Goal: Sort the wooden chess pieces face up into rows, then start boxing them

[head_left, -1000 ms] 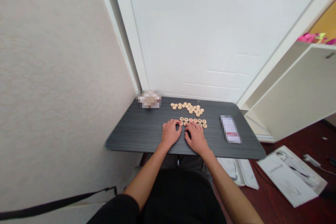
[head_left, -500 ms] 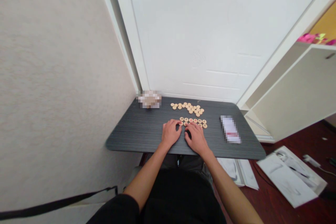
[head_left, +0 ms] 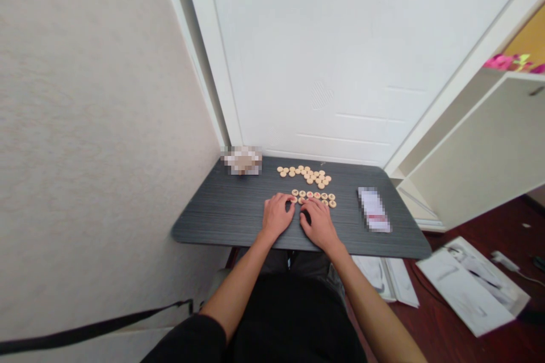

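Note:
Small round wooden discs lie on a dark grey table [head_left: 221,215]. One group forms neat rows [head_left: 317,197] just beyond my fingers, and a loose cluster [head_left: 304,174] lies farther back. My left hand [head_left: 277,215] rests palm down with its fingers curled, its fingertips at the left end of the rows. My right hand [head_left: 317,221] lies flat beside it, fingers stretched over the near row of discs. Neither hand lifts a disc.
A blurred brownish object [head_left: 242,160] sits at the table's back left corner and a blurred white card or packet [head_left: 373,210] at the right. A white door stands behind the table, a wall at left, a white cabinet at right. Papers [head_left: 472,283] lie on the red floor.

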Motion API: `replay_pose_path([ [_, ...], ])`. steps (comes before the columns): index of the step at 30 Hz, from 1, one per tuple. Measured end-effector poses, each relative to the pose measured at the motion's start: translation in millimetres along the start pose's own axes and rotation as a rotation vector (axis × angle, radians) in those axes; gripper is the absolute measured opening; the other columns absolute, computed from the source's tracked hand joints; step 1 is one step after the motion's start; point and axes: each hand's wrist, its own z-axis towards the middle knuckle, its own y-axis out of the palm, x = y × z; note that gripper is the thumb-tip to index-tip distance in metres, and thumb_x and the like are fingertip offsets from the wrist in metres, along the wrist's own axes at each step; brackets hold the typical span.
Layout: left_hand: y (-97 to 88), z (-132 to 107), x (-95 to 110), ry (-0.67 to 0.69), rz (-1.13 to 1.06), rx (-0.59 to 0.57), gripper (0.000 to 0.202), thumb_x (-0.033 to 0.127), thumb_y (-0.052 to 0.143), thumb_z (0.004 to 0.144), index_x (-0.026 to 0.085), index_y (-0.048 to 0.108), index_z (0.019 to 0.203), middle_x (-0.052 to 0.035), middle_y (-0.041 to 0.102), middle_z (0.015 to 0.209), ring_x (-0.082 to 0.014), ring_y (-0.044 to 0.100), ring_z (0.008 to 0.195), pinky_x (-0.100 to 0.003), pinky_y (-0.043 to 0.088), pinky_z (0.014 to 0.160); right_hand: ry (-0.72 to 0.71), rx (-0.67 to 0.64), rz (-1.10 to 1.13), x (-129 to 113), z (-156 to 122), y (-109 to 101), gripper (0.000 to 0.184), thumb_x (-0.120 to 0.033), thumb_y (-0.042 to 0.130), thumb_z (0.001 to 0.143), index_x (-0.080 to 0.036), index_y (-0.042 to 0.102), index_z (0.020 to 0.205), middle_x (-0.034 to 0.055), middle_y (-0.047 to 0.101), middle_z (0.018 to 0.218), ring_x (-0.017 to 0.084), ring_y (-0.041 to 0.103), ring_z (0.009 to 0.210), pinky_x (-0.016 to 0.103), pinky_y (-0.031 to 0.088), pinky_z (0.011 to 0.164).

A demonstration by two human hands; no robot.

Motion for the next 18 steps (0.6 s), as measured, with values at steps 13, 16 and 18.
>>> replay_pose_path([
  [13,1.4,-1.2,-5.2,-0.016,-0.047,0.023,0.023,0.022,0.059,0.091,0.025,0.066,0.113,-0.0053,0.067,0.115,-0.0207,0.064,0.099,-0.035,0.044,0.089,0.169,-0.020,-0.091,74.7,54.1,-17.9,0.032,-0.021,0.043,0.097,-0.020,0.065,0.121,0.0112,0.070,0.122,0.026,0.058,0.119,0.043,0.042,0.103],
  [16,1.2,-1.3,-4.9,-0.037,-0.054,0.020,0.022,0.022,0.058,0.092,0.025,0.065,0.112,-0.0049,0.067,0.113,-0.0195,0.064,0.093,-0.035,0.044,0.089,0.178,-0.124,-0.137,86.8,65.2,-23.8,0.034,-0.021,0.042,0.098,-0.022,0.066,0.122,0.0089,0.071,0.121,0.027,0.061,0.115,0.042,0.043,0.100],
  [18,1.0,-1.6,-4.5,-0.037,-0.061,0.022,0.021,0.023,0.057,0.092,0.025,0.065,0.111,-0.0045,0.067,0.112,-0.0195,0.065,0.092,-0.036,0.045,0.089,0.189,-0.162,-0.160,90.5,68.2,-26.0,0.035,-0.022,0.041,0.099,-0.023,0.066,0.122,0.0080,0.072,0.121,0.027,0.062,0.114,0.042,0.043,0.099],
])
